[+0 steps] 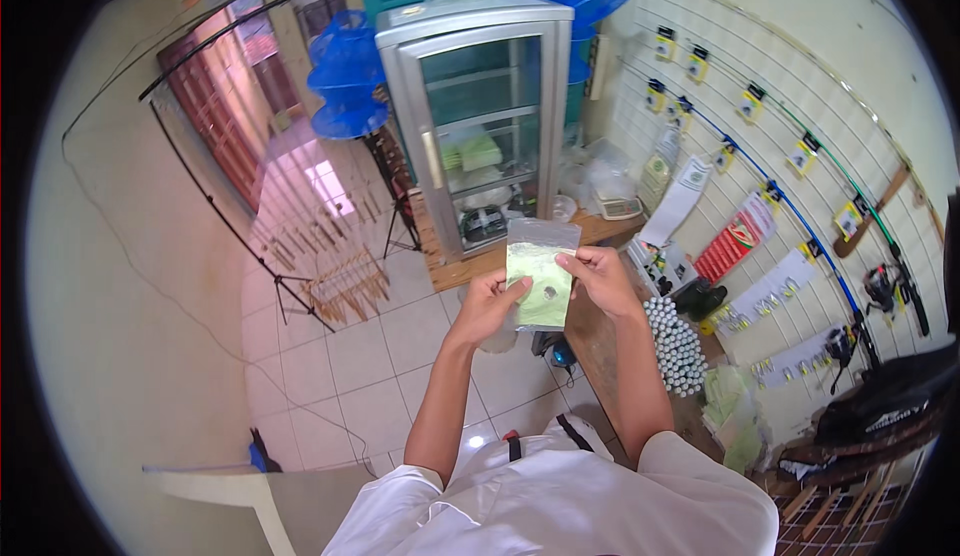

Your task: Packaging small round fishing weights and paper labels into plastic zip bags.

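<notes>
A clear plastic bag of pale green powder is held up in front of me, its top end flat and without powder. My left hand grips its left edge, thumb across the front. At the upper right edge, my right hand pinches the bag between thumb and fingers. A small dark round spot shows on the bag's face; I cannot tell whether it is a mark or a hole. Beyond the bag stands an aluminium-framed glass cabinet with more pale green packets inside.
The cabinet stands on a wooden table. A digital scale sits beside it. Many small white cylinders crowd the right-hand bench. Fishing rods and packaged tackle hang on the wall grid. Blue mesh nets flank the cabinet.
</notes>
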Demonstrator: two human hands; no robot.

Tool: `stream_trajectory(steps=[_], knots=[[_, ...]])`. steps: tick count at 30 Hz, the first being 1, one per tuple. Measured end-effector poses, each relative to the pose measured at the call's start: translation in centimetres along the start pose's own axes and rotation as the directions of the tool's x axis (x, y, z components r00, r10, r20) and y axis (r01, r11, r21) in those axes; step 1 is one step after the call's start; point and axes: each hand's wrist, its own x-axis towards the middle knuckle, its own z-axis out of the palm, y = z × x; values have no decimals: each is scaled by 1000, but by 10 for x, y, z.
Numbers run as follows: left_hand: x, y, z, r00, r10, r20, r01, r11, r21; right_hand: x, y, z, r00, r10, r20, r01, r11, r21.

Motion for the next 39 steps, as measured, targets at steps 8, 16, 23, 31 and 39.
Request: stream_trajectory(steps=[8, 16, 23, 31, 39], knots=[[-17, 1, -49, 979, 60, -197, -79, 993, -89, 39, 14, 55, 983, 73, 167, -70, 997, -22], [-20, 0, -89, 934, 25, -358, -52, 996, -68, 104, 34, 80, 969, 17, 247, -73, 972, 222], [-18, 4, -111, 872, 7, -490, -18, 1000, -19, 207, 60, 134, 996, -83, 30, 81, 995, 63], [-11, 7, -117, 855, 30, -518, -11, 999, 40, 235, 81, 153, 938, -327, -114, 303, 935, -181], [-5, 8, -116, 850, 39, -525, -77, 996, -51, 212, 70, 131, 929, -370, -18, 351, 895, -275]])
